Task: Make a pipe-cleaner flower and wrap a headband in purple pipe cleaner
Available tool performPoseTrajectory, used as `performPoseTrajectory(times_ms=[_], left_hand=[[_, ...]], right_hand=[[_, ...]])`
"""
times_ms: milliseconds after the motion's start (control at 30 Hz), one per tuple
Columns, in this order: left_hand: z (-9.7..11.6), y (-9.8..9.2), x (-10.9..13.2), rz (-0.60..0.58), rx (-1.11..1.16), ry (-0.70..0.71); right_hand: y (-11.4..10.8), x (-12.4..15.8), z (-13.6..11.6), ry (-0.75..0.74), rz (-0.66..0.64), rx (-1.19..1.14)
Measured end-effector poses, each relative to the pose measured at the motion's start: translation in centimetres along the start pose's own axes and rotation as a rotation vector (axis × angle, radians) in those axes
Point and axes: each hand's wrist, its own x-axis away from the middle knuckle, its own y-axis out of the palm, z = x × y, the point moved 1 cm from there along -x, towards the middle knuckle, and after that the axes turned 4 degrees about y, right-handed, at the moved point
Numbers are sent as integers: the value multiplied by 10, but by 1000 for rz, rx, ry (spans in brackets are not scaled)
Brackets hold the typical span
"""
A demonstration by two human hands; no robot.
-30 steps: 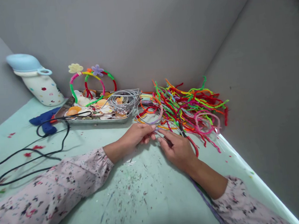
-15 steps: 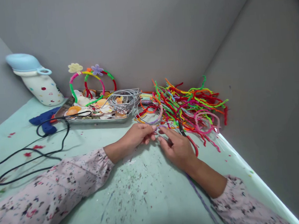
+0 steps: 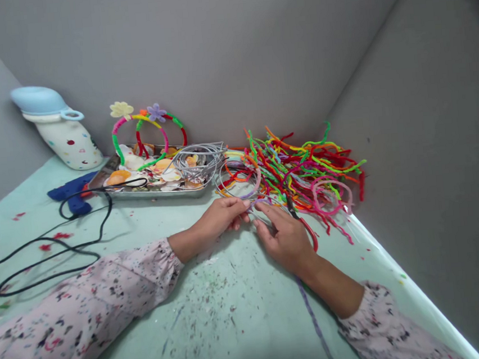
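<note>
Above the middle of the table, my left hand [image 3: 225, 219] pinches a thin grey wire loop where purple fuzz wraps it. Just right of it, my right hand [image 3: 286, 236] has bent fingers at the same loop, closed around the purple pipe cleaner [image 3: 313, 316]. The long tail of that pipe cleaner comes out under my right wrist and hangs toward the table's front. My fingers cover most of the wrapped spot. Scissors with red handles [image 3: 311, 233] lie partly behind my right hand.
A pile of colourful pipe cleaners [image 3: 306, 164] lies at the back right. Behind my left hand stands a metal tray [image 3: 160, 194] with paper cutouts, coiled wire [image 3: 199, 159] and two flowered hoops. Farther left are a blue glue gun [image 3: 74, 194], its black cable, and a bottle [image 3: 63, 134].
The tail of the purple pipe cleaner has swung left at its lower end. Both hands stay almost in place at the wire loop.
</note>
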Motion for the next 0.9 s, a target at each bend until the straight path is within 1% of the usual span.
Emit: performPoseTrajectory(times_ms=[167,433,633,900], left_hand=[[0,-1,0,-14,49,11],[-2,-1,-1,-4,10,3],[-3,-1,0,6,-6,24],[1,0,2,-19,-3,55]], right_hand=[[0,1,0,20,-12,-11],[-2,-1,-2,43,-19,-48],[-1,-1,-1,45,-26,-46],[0,-1,0,45,-39,-51]])
